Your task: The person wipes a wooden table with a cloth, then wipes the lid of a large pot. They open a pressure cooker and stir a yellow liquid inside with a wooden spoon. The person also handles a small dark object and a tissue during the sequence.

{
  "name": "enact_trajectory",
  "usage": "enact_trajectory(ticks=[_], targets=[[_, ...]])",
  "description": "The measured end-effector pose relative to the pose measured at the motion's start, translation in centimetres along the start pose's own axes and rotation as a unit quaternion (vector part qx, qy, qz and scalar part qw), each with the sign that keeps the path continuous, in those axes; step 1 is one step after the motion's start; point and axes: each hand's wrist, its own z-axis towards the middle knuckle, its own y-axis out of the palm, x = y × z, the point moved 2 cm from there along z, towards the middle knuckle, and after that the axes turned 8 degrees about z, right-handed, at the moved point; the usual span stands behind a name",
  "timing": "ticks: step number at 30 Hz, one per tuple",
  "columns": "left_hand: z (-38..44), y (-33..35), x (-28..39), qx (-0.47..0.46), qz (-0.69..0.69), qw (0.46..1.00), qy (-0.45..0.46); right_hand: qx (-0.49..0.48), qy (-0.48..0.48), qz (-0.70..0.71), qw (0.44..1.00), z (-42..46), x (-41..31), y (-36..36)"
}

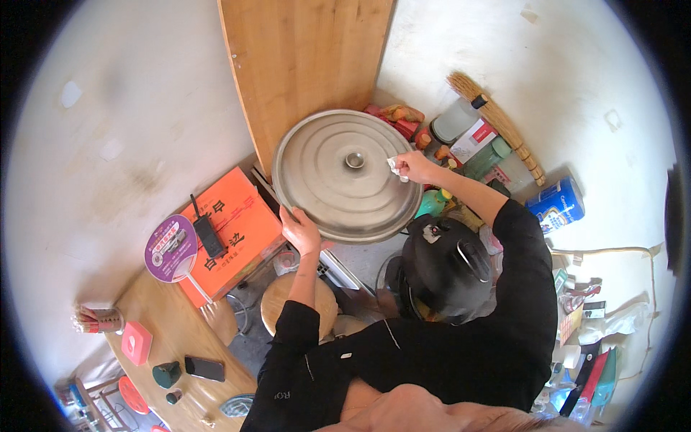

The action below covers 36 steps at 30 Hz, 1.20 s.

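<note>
A large round metal lid (329, 189) with a central knob (354, 160) lies in front of me, its ridged top facing up. My left hand (300, 229) grips the lid's lower left rim. Crumpled white tissue or cloth (397, 168) is pinched in my right hand (414, 166), pressed on the lid's right side. What supports the lid is hidden beneath it.
Behind the lid stands a tall wooden board (307, 59). An orange box (232, 232) bears a handheld radio (209, 233) and a purple fan (171, 248). Bottles, a straw broom (502, 127) and a black electric cooker (445, 270) are at right; a wooden table (162, 324) is at left.
</note>
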Motion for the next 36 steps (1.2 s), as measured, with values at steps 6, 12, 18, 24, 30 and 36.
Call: enact_trajectory(ticks=[6, 12, 18, 24, 30, 36], targets=[[0.0, 0.6, 0.9, -0.031, 0.008, 0.999, 0.021, 0.122, 0.020, -0.056, 0.991, 7.1, 1.3, -0.2], [-0.2, 0.3, -0.1, -0.004, 0.014, 1.000, 0.015, -0.041, -0.134, 0.059, 0.988, 12.4, -9.0, 3.9], [-0.3, 1.5, -0.9, 0.033, 0.040, 0.998, 0.026, 0.024, -0.159, 0.004, 0.987, 9.8, -4.1, 2.4], [-0.2, 1.3, -1.1, 0.021, 0.042, 0.999, 0.014, -0.164, -0.094, 0.032, 0.981, 3.3, -4.2, 0.9], [-0.1, 0.8, 0.4, -0.024, 0.043, 0.999, 0.008, 0.010, -0.093, -0.009, 0.996, 10.9, -6.0, 3.2], [-0.1, 0.5, -0.2, -0.011, 0.033, 0.999, 0.018, -0.145, -0.262, 0.068, 0.952, 12.1, -9.7, 5.4]])
